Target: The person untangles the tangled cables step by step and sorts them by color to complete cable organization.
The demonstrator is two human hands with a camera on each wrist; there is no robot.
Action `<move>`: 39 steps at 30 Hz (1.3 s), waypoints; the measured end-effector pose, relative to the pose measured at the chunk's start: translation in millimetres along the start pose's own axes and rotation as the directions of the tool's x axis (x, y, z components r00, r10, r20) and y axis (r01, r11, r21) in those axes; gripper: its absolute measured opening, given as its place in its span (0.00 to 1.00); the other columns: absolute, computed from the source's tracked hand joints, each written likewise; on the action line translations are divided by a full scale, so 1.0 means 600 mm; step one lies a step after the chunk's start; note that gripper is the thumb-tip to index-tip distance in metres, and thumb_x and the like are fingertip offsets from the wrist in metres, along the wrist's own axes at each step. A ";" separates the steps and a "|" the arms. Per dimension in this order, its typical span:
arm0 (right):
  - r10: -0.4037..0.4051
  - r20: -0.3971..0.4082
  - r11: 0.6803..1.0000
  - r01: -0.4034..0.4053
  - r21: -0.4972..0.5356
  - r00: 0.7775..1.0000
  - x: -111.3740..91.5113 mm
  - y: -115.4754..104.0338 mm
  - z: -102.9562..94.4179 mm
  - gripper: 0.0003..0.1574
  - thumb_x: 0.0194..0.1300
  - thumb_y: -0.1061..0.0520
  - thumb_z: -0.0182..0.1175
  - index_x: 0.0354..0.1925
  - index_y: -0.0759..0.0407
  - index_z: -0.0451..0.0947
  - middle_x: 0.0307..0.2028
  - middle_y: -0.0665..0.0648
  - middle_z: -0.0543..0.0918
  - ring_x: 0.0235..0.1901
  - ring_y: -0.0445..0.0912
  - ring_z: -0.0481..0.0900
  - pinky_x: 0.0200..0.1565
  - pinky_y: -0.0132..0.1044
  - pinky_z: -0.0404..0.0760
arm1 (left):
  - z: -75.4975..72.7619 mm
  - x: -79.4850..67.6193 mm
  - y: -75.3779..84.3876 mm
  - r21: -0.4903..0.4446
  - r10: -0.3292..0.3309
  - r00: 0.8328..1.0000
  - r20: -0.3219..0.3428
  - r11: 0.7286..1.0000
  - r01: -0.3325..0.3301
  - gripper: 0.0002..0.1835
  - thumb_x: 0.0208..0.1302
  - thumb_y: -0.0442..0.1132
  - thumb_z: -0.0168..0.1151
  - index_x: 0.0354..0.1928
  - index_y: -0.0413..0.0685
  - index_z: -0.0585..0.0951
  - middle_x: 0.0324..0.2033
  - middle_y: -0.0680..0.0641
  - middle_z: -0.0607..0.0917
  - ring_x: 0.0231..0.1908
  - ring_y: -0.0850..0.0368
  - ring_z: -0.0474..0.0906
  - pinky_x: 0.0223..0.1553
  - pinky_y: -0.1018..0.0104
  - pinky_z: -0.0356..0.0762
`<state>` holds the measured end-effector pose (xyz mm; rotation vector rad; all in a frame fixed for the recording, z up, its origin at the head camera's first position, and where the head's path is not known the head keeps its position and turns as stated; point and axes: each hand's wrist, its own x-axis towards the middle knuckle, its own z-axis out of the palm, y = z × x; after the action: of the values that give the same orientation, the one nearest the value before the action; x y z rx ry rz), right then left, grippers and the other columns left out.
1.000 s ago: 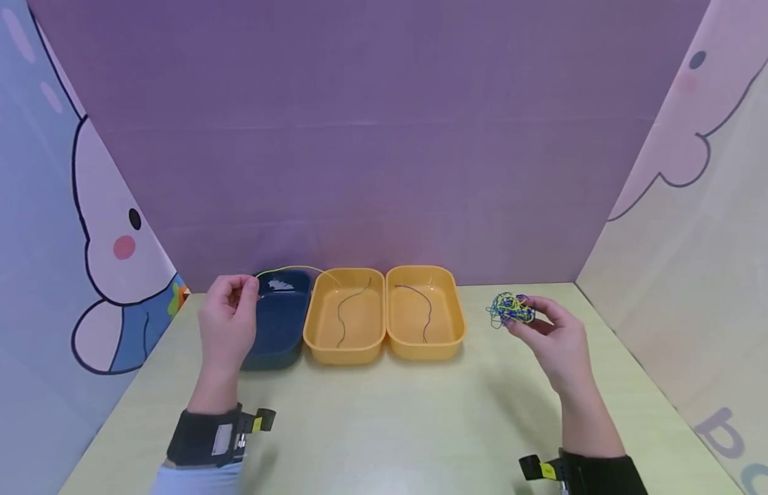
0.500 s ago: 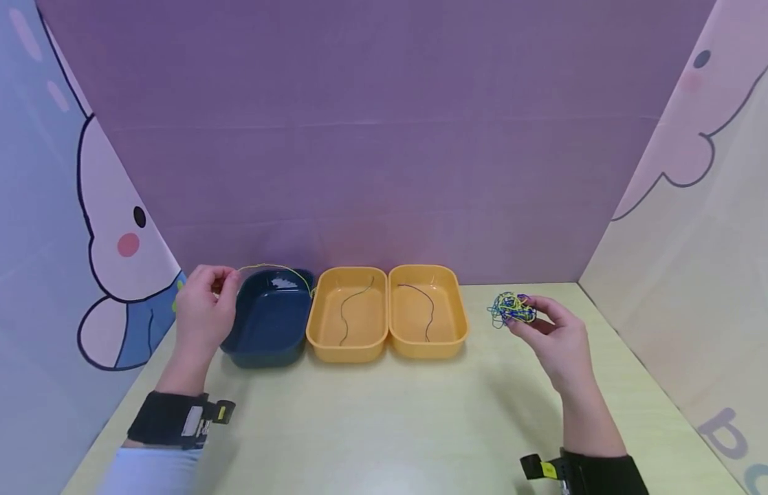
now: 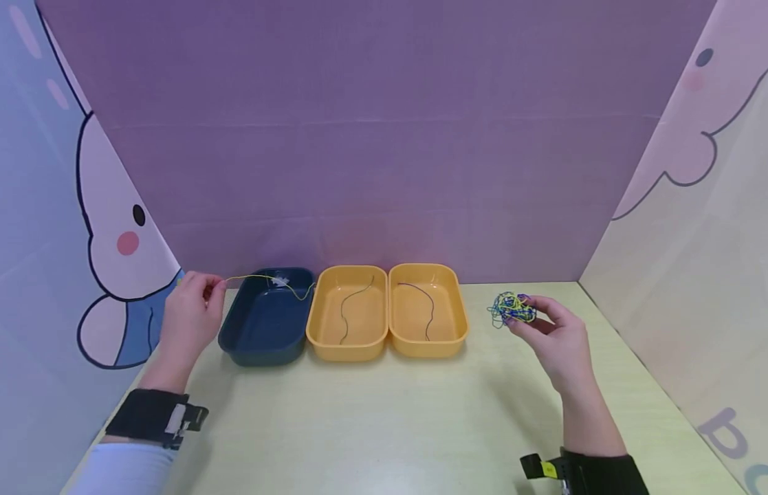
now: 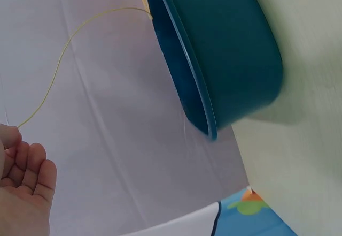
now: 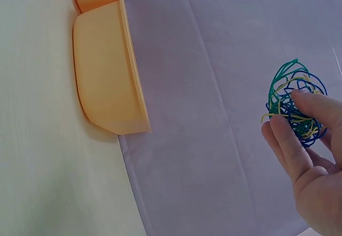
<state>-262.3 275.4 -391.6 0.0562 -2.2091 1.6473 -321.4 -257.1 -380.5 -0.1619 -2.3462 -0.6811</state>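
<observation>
My left hand (image 3: 192, 313) pinches one end of a thin yellow wire (image 4: 57, 67) between thumb and forefinger, left of the dark blue bin (image 3: 266, 354). From the fingers the yellow wire runs right, over the blue bin, its far end by the rim between that bin and the neighbouring yellow one. Off to the right, my right hand (image 3: 557, 344) holds a tangled ball of blue, green and yellow wires (image 3: 512, 309) between thumb and fingers, above the table. In the right wrist view loops of the tangled ball (image 5: 291, 105) stick out past the fingertips.
Two yellow bins, the middle one (image 3: 346, 353) and the right one (image 3: 427, 350), stand beside the blue bin, each with one thin dark wire inside. A small white scrap (image 3: 280, 282) shows in the blue bin. A purple backdrop (image 3: 384, 137) rises behind the table (image 3: 371, 426).
My left hand has moved left and slightly down, drawing the yellow wire from over the middle yellow bin to across the blue bin. The right hand and wire ball have stayed nearly still.
</observation>
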 end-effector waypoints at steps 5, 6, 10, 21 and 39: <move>0.004 0.004 1.000 -0.004 -0.001 1.000 0.001 0.000 0.001 0.29 0.55 0.57 0.71 0.55 0.58 0.74 0.51 0.59 0.77 0.45 0.50 0.79 0.40 0.29 0.80 | -0.011 0.001 -0.015 0.002 0.020 0.999 -0.036 1.000 -0.020 0.08 0.69 0.36 0.56 0.40 0.35 0.76 0.34 0.40 0.74 0.33 0.47 0.69 0.35 0.50 0.77; 0.004 0.005 1.000 -0.004 -0.004 1.000 0.001 0.000 0.001 0.29 0.56 0.57 0.71 0.55 0.58 0.74 0.51 0.59 0.77 0.45 0.50 0.79 0.40 0.29 0.80 | -0.013 0.001 -0.018 0.006 0.020 0.999 -0.040 1.000 -0.020 0.09 0.69 0.36 0.56 0.40 0.34 0.76 0.34 0.40 0.74 0.33 0.47 0.69 0.35 0.50 0.76; 0.001 0.009 1.000 -0.001 -0.015 1.000 0.001 0.001 0.001 0.29 0.56 0.56 0.71 0.55 0.58 0.74 0.51 0.59 0.76 0.45 0.49 0.79 0.40 0.29 0.80 | -0.022 0.002 -0.025 0.022 0.002 0.997 -0.073 1.000 0.000 0.10 0.70 0.36 0.56 0.42 0.34 0.77 0.35 0.39 0.74 0.34 0.46 0.69 0.35 0.50 0.76; 0.015 0.004 0.999 -0.015 -0.030 1.000 -0.001 0.001 0.003 0.29 0.56 0.55 0.71 0.55 0.56 0.74 0.51 0.58 0.76 0.45 0.47 0.79 0.40 0.29 0.80 | -0.035 0.004 -0.026 -0.003 0.011 0.997 -0.076 1.000 -0.011 0.09 0.69 0.35 0.56 0.42 0.34 0.76 0.35 0.40 0.73 0.36 0.46 0.69 0.35 0.52 0.73; 0.018 0.007 0.999 -0.018 -0.034 1.000 -0.001 0.004 0.004 0.30 0.56 0.55 0.71 0.55 0.58 0.74 0.52 0.59 0.76 0.45 0.47 0.79 0.40 0.28 0.80 | 0.050 -0.021 -0.048 0.085 0.012 0.921 0.389 0.995 -0.048 0.07 0.64 0.35 0.63 0.38 0.38 0.80 0.34 0.41 0.75 0.32 0.47 0.72 0.36 0.51 0.81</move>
<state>-263.0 274.0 -394.3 0.0330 -2.2483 1.6215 -337.5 -265.1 -420.1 -0.3164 -2.7434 -0.5621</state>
